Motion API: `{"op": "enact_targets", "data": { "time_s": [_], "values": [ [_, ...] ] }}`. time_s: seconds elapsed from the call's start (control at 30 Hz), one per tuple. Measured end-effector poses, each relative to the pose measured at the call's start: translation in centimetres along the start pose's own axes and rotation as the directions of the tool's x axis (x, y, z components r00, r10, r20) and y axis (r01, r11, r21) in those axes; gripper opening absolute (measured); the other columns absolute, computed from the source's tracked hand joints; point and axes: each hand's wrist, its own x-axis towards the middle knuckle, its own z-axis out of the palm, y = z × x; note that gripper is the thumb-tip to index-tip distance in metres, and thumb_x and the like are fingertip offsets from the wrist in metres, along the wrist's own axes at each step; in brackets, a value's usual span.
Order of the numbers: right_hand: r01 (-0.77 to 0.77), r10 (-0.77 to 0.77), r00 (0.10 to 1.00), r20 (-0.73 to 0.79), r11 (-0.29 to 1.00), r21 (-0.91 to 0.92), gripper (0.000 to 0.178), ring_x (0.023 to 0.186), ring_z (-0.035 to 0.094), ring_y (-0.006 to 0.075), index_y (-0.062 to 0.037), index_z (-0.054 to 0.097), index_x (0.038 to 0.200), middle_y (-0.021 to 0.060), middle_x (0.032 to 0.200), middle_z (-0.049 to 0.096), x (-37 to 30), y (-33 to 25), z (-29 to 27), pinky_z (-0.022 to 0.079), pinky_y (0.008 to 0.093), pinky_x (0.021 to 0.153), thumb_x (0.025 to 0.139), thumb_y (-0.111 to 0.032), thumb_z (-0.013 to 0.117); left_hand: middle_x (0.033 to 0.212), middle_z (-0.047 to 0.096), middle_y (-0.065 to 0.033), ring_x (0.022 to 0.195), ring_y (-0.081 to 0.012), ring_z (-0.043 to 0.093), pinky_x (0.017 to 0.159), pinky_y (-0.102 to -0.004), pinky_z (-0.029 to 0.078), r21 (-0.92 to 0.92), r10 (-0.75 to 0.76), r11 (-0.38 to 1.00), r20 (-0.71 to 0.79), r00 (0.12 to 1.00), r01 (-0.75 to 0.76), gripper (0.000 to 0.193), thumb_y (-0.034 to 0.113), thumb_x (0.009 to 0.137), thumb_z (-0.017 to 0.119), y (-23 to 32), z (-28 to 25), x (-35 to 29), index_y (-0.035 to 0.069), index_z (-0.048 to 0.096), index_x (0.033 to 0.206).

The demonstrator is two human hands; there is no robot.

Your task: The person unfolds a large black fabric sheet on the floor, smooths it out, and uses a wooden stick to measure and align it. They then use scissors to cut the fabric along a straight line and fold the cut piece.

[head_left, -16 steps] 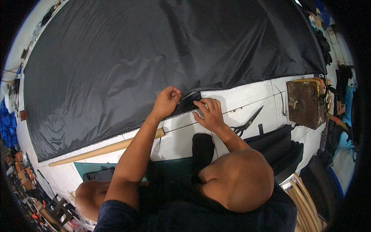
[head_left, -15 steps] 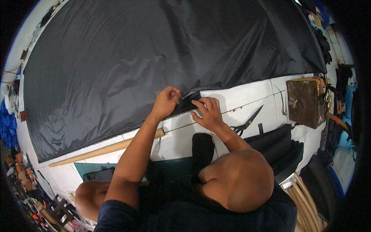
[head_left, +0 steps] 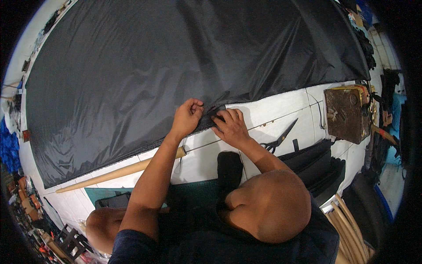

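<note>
A large sheet of shiny black fabric (head_left: 132,79) spreads over the white tiled floor ahead of me. Over its near edge my left hand (head_left: 187,118) rests with curled fingers; whatever lies between them, if anything, is hidden. Just to the right, my right hand (head_left: 231,128) has its bent fingers closed on the fabric's edge, where a small dark flap is bunched. Puckers run through the cloth between both hands. Right of my right forearm lies a pair of black-handled scissors (head_left: 281,138), its blades pointing away from me.
A long tan tapered pole (head_left: 118,173) lies along the fabric's near edge. Behind it is a green cutting mat (head_left: 193,193). Black padded pieces (head_left: 314,165) are stacked at right, below a worn brown box (head_left: 345,114). Curved tan rods (head_left: 347,226) stand at lower right.
My right hand has shifted slightly left, its fingers curling further over the fabric edge. The dark flap between the hands has become more bunched, while my left hand stays nearly in place.
</note>
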Motion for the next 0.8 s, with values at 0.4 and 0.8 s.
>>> {"op": "enact_targets", "data": {
  "time_s": [0.4,0.8],
  "values": [
    [-0.053,0.053,0.999,-0.009,0.997,0.061,0.039,0.114,0.051,0.0294,-0.0057,0.064,0.116,0.0106,0.116,0.06,-2.3,-0.4,1.3,0.033,0.0506,0.101,0.083,-0.027,0.067,0.156,0.023,-0.0178,0.144,-0.0391,0.021,0.117,-0.0528,0.017,0.803,0.286,0.51,0.177,0.942,-0.307,0.061,0.035,0.096,0.05,-3.5,-0.9,-1.9,0.01,0.034,0.149],
    [0.057,-0.033,0.99,-0.14,0.984,0.169,0.055,0.129,0.042,0.0334,-0.0046,0.053,0.131,0.0174,0.135,0.049,4.4,-1.3,0.3,0.028,0.0523,0.106,0.09,-0.041,0.059,0.156,0.022,-0.0233,0.145,-0.0425,0.016,0.116,-0.0571,0.011,0.825,0.319,0.439,0.227,0.92,-0.355,0.077,0.053,0.092,0.041,-5.3,0.9,-2.7,0.003,0.028,0.149]
  ]
}}
